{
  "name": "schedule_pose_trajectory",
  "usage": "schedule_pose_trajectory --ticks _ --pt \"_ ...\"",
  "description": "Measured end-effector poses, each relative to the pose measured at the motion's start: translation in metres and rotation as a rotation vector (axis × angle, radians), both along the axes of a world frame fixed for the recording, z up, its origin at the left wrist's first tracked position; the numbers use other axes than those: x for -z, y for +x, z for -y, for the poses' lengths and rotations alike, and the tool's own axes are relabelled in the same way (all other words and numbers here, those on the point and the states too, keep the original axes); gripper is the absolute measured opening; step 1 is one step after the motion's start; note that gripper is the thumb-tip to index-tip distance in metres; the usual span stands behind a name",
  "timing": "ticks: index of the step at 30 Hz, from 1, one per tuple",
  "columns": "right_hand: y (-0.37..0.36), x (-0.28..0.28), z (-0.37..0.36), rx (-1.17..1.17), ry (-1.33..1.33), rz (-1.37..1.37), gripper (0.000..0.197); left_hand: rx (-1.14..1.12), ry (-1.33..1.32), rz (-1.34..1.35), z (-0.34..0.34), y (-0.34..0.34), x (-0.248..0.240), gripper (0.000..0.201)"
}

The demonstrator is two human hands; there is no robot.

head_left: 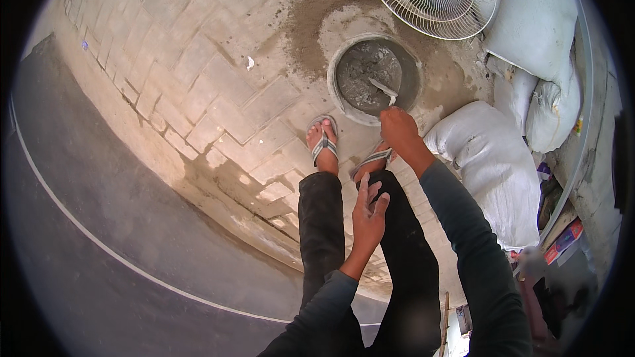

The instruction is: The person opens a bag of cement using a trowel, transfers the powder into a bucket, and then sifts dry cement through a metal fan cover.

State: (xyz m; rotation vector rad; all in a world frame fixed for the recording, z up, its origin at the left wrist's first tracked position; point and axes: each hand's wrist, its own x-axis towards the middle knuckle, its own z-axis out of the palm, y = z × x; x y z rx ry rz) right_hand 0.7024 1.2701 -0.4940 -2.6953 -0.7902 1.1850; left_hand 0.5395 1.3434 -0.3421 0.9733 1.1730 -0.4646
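Note:
A round tub (pixel 333 92) with a pale rim stands on the paving in front of my feet, with wet grey mortar (pixel 360 73) inside. My right hand (pixel 399 127) is closed around the handle of a trowel (pixel 383 88) at the tub's near right edge. The trowel's blade lies over the mortar; whether its underside touches the mix I cannot tell. My left hand (pixel 370 213) hangs in front of my right leg, fingers stretched and apart, grey dust on them, holding nothing.
Beyond the tub to the right is a fan with a wire cage (pixel 456 0). White sacks (pixel 496 165) lie along the right side, with a grey-white sack (pixel 539 20) farther back. Spilled damp sand (pixel 311 26) surrounds the tub. A paved kerb drops to a grey road (pixel 99 178) at left.

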Motion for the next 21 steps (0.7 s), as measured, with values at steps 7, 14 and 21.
schedule_pose_trajectory --ticks 7,14,21 --pt "0.011 -0.056 0.004 0.38 -0.069 -0.215 0.021 0.035 0.066 -0.011 -0.001 -0.016 0.014 0.065" --pt "-0.032 0.0 0.059 0.513 0.092 -0.142 0.032 0.131 0.072 -0.03 0.007 -0.016 0.008 0.065" --pt "-0.076 -0.005 0.067 0.6 0.181 0.014 0.03 0.177 0.156 -0.011 0.007 -0.028 0.017 0.065"
